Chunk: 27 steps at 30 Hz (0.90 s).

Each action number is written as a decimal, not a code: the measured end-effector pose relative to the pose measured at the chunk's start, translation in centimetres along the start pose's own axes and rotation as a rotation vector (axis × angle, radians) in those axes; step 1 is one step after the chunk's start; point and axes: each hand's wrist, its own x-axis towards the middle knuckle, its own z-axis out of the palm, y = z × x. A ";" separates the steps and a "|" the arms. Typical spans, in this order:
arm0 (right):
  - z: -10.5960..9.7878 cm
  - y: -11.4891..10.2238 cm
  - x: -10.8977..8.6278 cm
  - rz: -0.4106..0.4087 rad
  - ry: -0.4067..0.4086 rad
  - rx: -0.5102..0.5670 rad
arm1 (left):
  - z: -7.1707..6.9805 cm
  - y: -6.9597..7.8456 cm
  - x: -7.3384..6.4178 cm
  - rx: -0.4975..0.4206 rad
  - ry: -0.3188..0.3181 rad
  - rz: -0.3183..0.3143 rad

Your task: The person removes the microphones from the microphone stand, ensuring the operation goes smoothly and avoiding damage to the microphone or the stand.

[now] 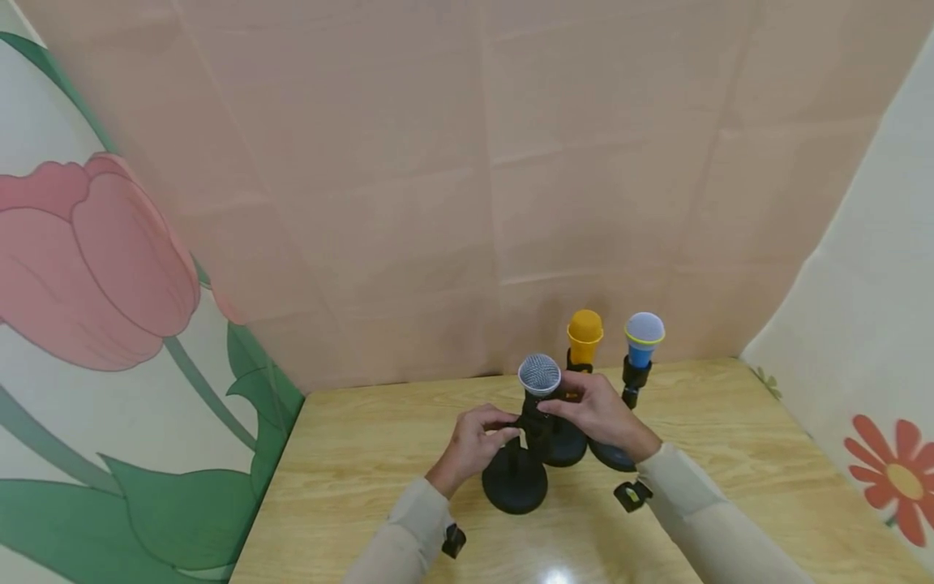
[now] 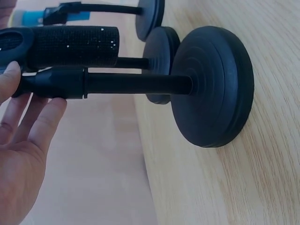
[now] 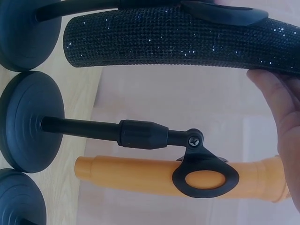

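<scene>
A black, glittery microphone [image 3: 159, 40] with a silver mesh head [image 1: 540, 375] sits tilted at the top of a black microphone stand [image 2: 136, 83], its body beside the pole. My right hand [image 1: 601, 414] holds this microphone just below its head, thumb on the near side. Lower and to the left, my left hand [image 1: 474, 442] grips the stand's upper part around the collar, fingertips against it in the left wrist view. The stand's round base [image 1: 514, 483] rests on the table. The clip around the microphone is only partly visible.
Behind, an orange microphone [image 1: 585, 337] is clipped in a second black stand, and a blue one with a white head [image 1: 644, 328] in a third. Their bases stand close together on the wooden table [image 1: 350, 470]. A pink cloth backdrop [image 1: 379, 243] hangs behind the table.
</scene>
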 end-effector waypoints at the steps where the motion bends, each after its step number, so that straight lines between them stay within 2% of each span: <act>1: 0.0 0.0 0.0 -0.001 0.000 0.000 | 0.0 0.0 0.0 0.002 0.001 -0.003; 6: -0.2 0.0 0.1 -0.008 0.002 0.011 | 0.2 0.0 0.0 0.000 0.008 -0.015; 9: -0.2 0.0 0.1 -0.014 0.002 0.022 | 0.0 1.2 -0.1 0.003 0.007 -0.024; 12: -0.2 0.1 0.1 -0.015 0.001 0.025 | 0.0 1.4 -0.1 0.008 0.007 -0.035; 14: -0.2 0.0 0.1 -0.018 0.002 0.023 | 0.0 1.2 -0.1 0.006 0.009 -0.030; 17: -0.3 0.0 0.1 -0.017 0.004 0.018 | 0.2 0.0 -0.1 -0.003 0.010 -0.032; 27: -0.5 -0.3 0.2 -0.007 0.006 0.015 | 0.2 -0.1 -0.1 0.008 0.011 -0.018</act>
